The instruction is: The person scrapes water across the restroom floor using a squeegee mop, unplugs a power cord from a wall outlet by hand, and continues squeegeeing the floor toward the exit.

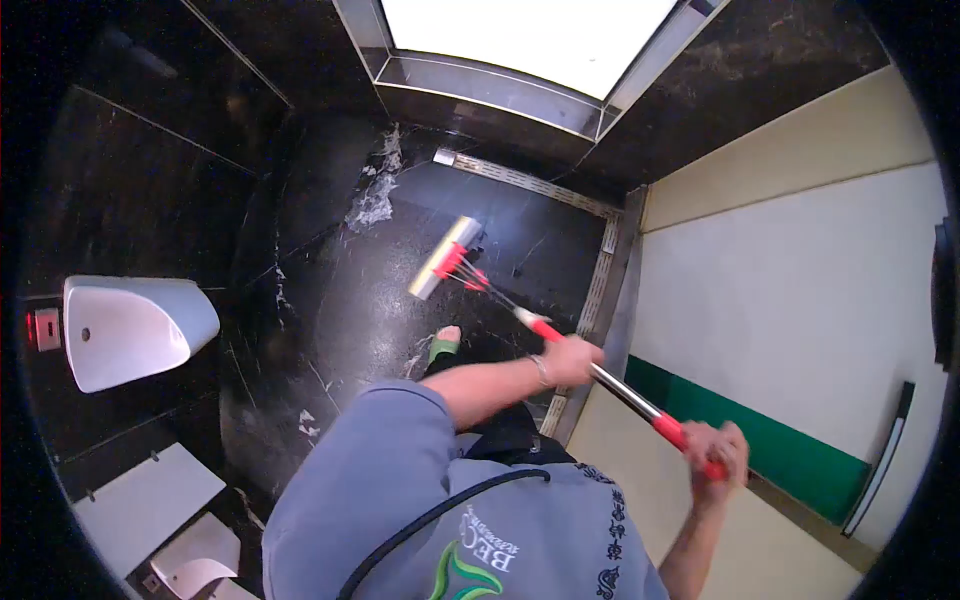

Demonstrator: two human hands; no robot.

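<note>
Diagonally, metal-shafted mop (625,390) in both hands (572,361) (718,458)

Red-and-silver mop (545,330), tilted over dark floor (350,290)

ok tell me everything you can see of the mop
The mop has a silvery, metal-looking pole with red grips and a pale collar. Thin rods and a red bracket join it to a narrow, pale head with a yellowish strip. It slants over the dark floor; whether the head touches it is unclear. The left hand grips it partway down, the right hand at the top end.
</note>
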